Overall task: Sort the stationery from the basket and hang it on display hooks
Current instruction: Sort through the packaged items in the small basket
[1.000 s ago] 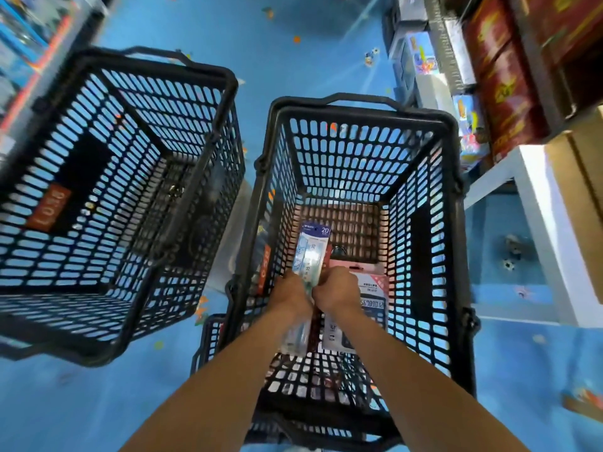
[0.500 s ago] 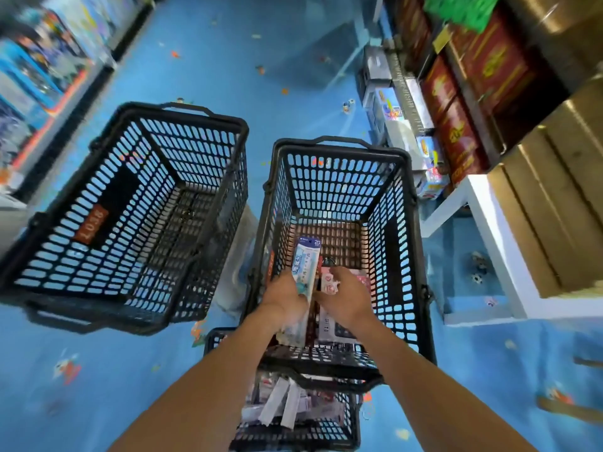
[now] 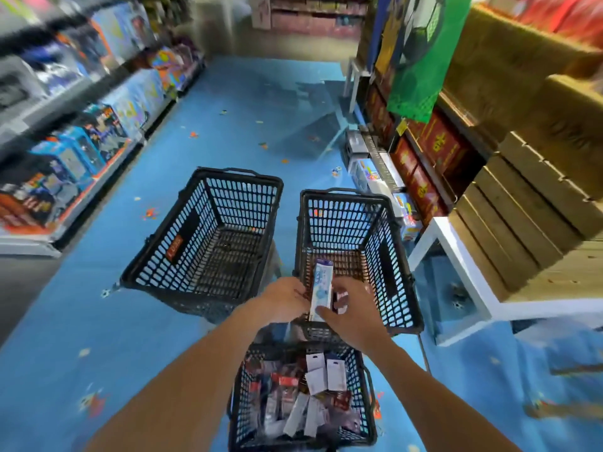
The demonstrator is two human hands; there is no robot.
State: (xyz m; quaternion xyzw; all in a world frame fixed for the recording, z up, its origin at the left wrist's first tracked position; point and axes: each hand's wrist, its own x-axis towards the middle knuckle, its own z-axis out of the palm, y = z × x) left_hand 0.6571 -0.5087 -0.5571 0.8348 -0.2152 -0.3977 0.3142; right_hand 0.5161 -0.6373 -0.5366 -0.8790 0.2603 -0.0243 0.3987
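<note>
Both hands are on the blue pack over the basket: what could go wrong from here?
1. The blue pack is held only at its lower end, between left hand and right hand; it might fall into the right basket.
2. Dropped nearer, it could land among the loose packs in the near basket.

Blue floor point(image 3: 228, 109) w/ confetti point(image 3: 192, 134); toy shelves point(image 3: 81, 125) left, wood crates point(image 3: 522, 207) on white table point(image 3: 463, 269) right.

Left basket point(image 3: 241, 203) beside right basket point(image 3: 339, 220); third basket point(image 3: 243, 402) nearer
</note>
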